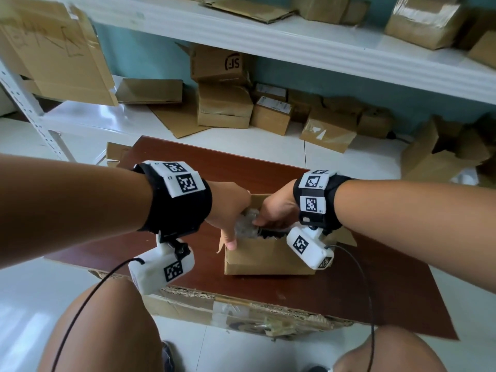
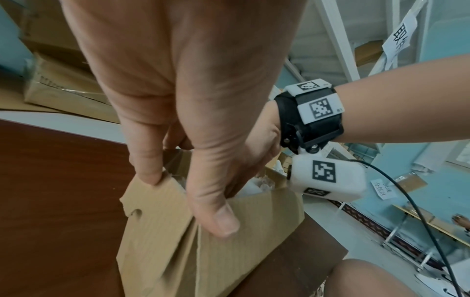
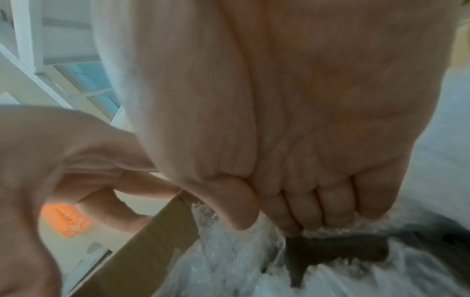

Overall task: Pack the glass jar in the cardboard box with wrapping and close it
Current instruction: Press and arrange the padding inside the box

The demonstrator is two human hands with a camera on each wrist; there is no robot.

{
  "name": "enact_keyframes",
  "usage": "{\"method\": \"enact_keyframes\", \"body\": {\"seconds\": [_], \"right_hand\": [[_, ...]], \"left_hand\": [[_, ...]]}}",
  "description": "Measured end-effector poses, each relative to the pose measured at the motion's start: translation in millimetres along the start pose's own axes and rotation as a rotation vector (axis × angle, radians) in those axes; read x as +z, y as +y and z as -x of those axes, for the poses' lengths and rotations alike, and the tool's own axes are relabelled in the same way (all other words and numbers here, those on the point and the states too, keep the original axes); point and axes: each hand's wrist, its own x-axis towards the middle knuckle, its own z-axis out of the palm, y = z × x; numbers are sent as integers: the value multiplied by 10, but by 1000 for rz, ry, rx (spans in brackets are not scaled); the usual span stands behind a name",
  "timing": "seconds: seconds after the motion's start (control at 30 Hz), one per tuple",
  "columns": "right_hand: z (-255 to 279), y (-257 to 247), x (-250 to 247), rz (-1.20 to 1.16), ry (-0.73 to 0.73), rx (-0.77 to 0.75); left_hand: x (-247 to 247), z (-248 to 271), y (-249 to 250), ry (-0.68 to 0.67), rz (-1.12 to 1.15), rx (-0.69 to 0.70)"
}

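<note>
Your left hand is at the near-left corner of the box, which sits open on the brown board. The thumb lies on the outside of the near wall and the fingers curl over the rim; the left wrist view shows the thumb pressed flat on the cardboard and a fingertip on the edge of the left flap, so that hand grips the box corner.

Your right hand reaches down into the box from the far side. In the right wrist view its fingers are bent together with the tips pushed into the bubble wrap, and the thumb lies alongside them. Whether they pinch the wrap or only press on it cannot be told; the picture is blurred there.

The wrap fills the left part of the box and rises to about the rim. A dark shape shows through it under your right fingertips, towards the near wall, seen in the head view as a dark strip. The jar itself cannot be made out as glass; it lies under the wrap inside the box, if that dark shape is part of it.

The right flap stands out to the right behind your wrist camera. The board rests on a torn sheet of cardboard just in front of your knees. More boxes lie on the floor and the shelf beyond.
</note>
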Motion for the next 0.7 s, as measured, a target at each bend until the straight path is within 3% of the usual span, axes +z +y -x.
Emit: {"method": "enact_keyframes", "body": {"seconds": [0.17,0.27,0.53,0.7], "right_hand": [[-107,-11,14,-124,-211,68],[6,90,-20,-244,-241,50],[317,409,115,-762,-55,-111],[520,509,80,-739,-90,-28]], "left_hand": [[53,8,55,2,-62,-6],[52,41,68,10,-134,1],[-4,95,127,38,-207,45],[19,131,80,32,-137,34]]}}
